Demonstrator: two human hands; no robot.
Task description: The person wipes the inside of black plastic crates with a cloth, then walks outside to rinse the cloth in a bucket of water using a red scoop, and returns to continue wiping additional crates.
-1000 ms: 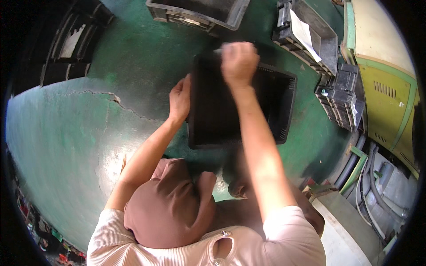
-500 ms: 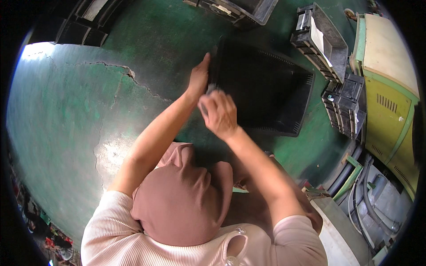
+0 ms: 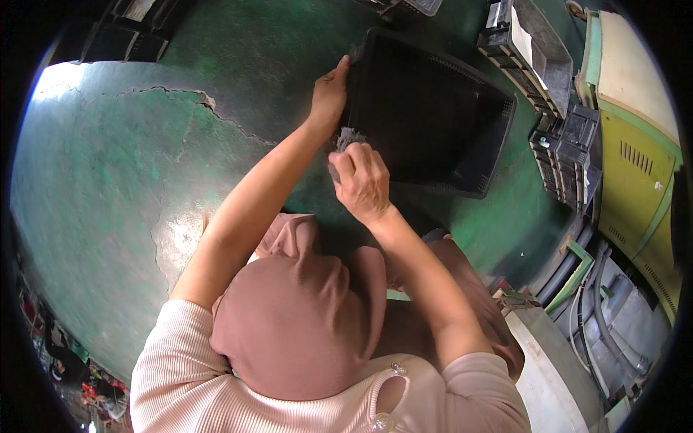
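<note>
Both bare forearms reach forward from the lower edge. The left hand (image 3: 328, 94) is stretched further out, fingers curled in a grip, thumb upward. The right hand (image 3: 363, 182) sits nearer the body, wrist bent, fingers closed in a fist-like grip, knuckles up.

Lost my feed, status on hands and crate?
Left hand grips black crate rim. Right hand shut on grey rag at crate's near edge. Nothing blocking.

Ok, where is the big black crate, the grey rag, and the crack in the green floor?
black crate (image 3: 433, 123), head view, on its dark inside bottom.
grey rag (image 3: 349, 137), head view, on the bunched bit above the right hand's fingers.
floor crack (image 3: 216, 112), head view, on the jagged line left of the arms.
</note>
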